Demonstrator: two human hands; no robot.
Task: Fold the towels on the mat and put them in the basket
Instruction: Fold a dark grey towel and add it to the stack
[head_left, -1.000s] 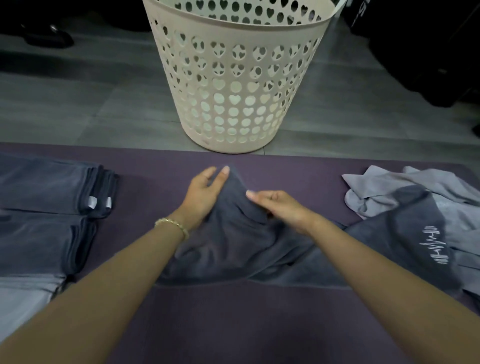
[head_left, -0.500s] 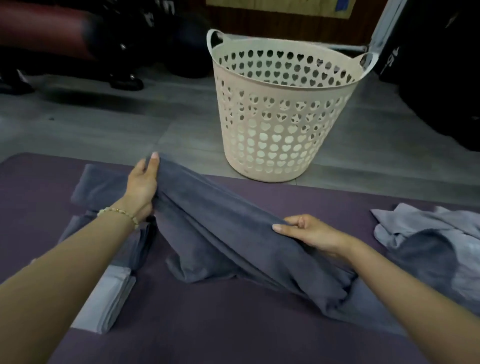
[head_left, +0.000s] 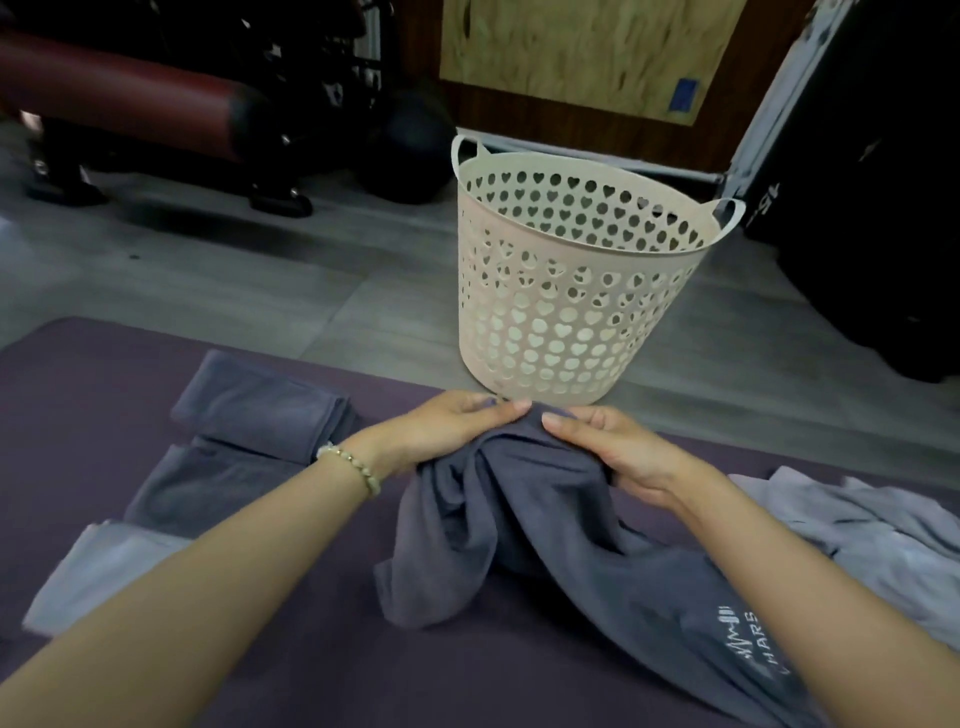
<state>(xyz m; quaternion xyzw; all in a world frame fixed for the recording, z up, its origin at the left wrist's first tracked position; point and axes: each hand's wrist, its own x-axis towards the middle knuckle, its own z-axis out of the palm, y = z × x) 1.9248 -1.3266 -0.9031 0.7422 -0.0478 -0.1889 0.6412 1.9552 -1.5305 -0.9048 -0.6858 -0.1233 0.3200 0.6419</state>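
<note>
Pinching the dark grey towel's (head_left: 519, 530) far edge with curled fingers (head_left: 498, 410), the left hand (head_left: 447, 431) and right hand (head_left: 618, 457) are starting a fold on the purple mat (head_left: 311, 649) near the basket (head_left: 550, 312); spreading it flat likely comes next.

This looks like a gym or fitness room. A purple exercise mat (head_left: 88, 395) covers the near floor, laid on grey plank flooring (head_left: 208, 280). At the far left stands a maroon padded roll (head_left: 119, 98) on a black metal frame (head_left: 280, 200), and beside it a dark ball (head_left: 410, 150) rests on the floor. A plywood board (head_left: 582, 47) leans at the far wall, and bulky black equipment (head_left: 857, 208) with white lettering fills the far right. The grey towel (head_left: 519, 519) on the mat carries a printed white logo.
</note>
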